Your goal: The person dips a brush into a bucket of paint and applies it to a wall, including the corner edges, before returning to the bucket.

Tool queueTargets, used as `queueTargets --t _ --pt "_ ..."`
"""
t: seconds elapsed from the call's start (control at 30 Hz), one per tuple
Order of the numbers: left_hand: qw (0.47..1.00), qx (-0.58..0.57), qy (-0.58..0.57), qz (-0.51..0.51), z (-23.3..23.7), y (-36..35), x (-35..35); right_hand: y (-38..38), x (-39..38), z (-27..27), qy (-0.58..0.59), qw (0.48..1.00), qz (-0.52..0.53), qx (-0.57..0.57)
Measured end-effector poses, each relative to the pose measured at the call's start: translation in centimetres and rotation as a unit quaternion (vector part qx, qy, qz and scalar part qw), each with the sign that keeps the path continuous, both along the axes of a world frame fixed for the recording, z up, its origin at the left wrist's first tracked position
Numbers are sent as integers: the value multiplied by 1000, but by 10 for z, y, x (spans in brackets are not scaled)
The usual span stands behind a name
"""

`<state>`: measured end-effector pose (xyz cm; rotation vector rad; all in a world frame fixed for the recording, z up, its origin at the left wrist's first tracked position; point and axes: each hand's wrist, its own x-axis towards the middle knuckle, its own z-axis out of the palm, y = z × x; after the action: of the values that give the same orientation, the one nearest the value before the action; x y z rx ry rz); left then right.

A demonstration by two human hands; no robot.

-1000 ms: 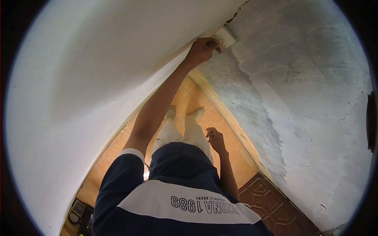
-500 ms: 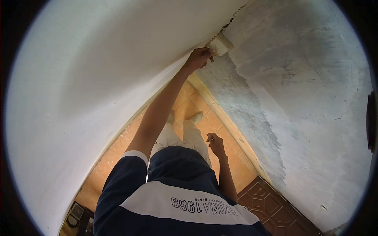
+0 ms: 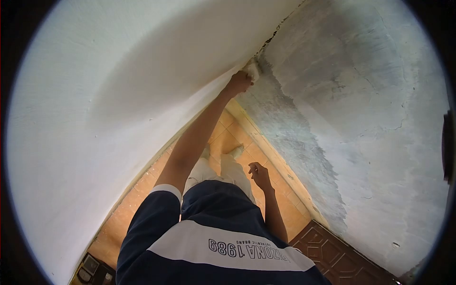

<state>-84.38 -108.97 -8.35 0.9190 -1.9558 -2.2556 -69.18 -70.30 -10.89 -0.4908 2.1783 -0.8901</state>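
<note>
My left hand (image 3: pixel 241 82) is closed around a wide, pale flat brush (image 3: pixel 255 71), pressed to the grey wall (image 3: pixel 342 95) close to the corner crack. The fingers hide most of its handle. A darker, wet-looking band (image 3: pixel 294 128) with a ragged edge runs down the grey wall below the brush. My right hand (image 3: pixel 260 175) hangs low above the floor, away from the wall. Its fingers are loosely bent with a gap at the thumb, and nothing shows in them.
A smooth white wall (image 3: pixel 95 133) rises on the left and meets the grey one in a cracked corner (image 3: pixel 271 37). Below are orange floor tiles (image 3: pixel 135 199) and my feet. A brown panelled door or mat (image 3: pixel 327 251) lies at lower right, a dark object (image 3: pixel 92 270) at lower left.
My left hand has drawn the brush down the grey wall, a little left in view, and the brush now appears more edge-on. The right hand has hardly moved.
</note>
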Motion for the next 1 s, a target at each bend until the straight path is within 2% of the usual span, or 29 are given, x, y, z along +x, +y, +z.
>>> queueTargets --t 0.07,0.1,0.17,0.2,0.27,0.37,0.4,0.43,0.53,0.57,0.63,0.67,0.73,0.8,0.87,1.0 --pt "989 -144 -9 -45 22 0 -12 5 2 0 -14 1000 -26 -10" --pt "988 -144 -7 -47 19 3 -13 3 3 5 -29 998 -50 -22" --pt "935 -344 79 -12 11 12 -9 0 -1 15 -22 997 -62 -41" --pt "935 -346 80 -14 22 22 3 -6 -4 24 -17 995 -74 -60" --pt "960 -196 180 91 55 54 47 -21 -13 32 8 991 -93 -99" --pt "970 -144 185 68 28 91 76 -57 -26 60 68 975 -119 -174" --pt "966 -91 236 62 24 103 88 -65 -31 68 47 980 -114 -153" --pt "956 -37 285 56 28 112 99 -76 -34 76 46 979 -119 -158" --pt "970 4 237 48 54 129 132 -102 -37 88 0 965 -136 -222" --pt "970 -2 237 46 57 131 138 -107 -37 89 -1 964 -138 -228" --pt "974 -5 225 21 59 133 148 -117 -35 97 -10 943 -209 -260" --pt "975 -81 206 13 58 135 154 -119 -36 99 -13 941 -210 -264" --pt "980 -62 188 14 63 136 161 -120 -40 101 30 957 -188 -218" --pt "984 -45 174 15 64 138 162 -120 -41 103 27 957 -189 -219" --pt "962 -174 211 16 61 141 159 -121 -46 104 26 956 -189 -222" --pt "960 -192 204 -20 54 149 158 -118 -67 85 89 960 -159 -214"
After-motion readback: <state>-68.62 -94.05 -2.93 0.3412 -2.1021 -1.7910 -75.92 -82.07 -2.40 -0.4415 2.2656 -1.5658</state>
